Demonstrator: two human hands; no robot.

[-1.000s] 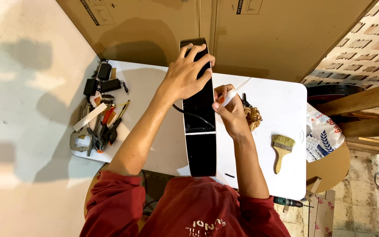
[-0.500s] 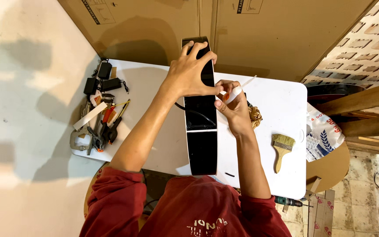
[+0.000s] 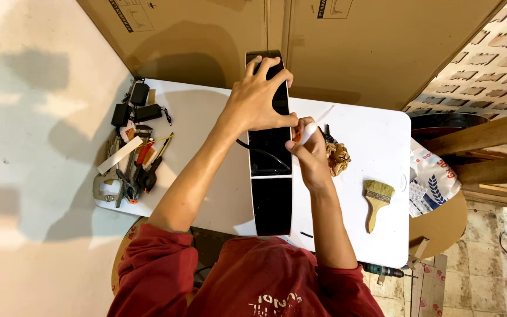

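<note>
Since a second ago: left hand has slid toward the far end of the long black panel; right hand has followed it farther up the panel's right edge.

Left hand: arm reaching across from the near left, palm down, fingers spread and curled over the panel's far end, pressing it, thumb at the right edge.

Right hand: forearm running up from the near side, fingers pinched shut on a thin white stick-like tool, tip angled far-right; thumb touching the left thumb.

Black panel: lying lengthwise, near to far, at mid white table.

Paintbrush: on the table, right of the right arm.

Heap of hand tools: left table edge.
</note>
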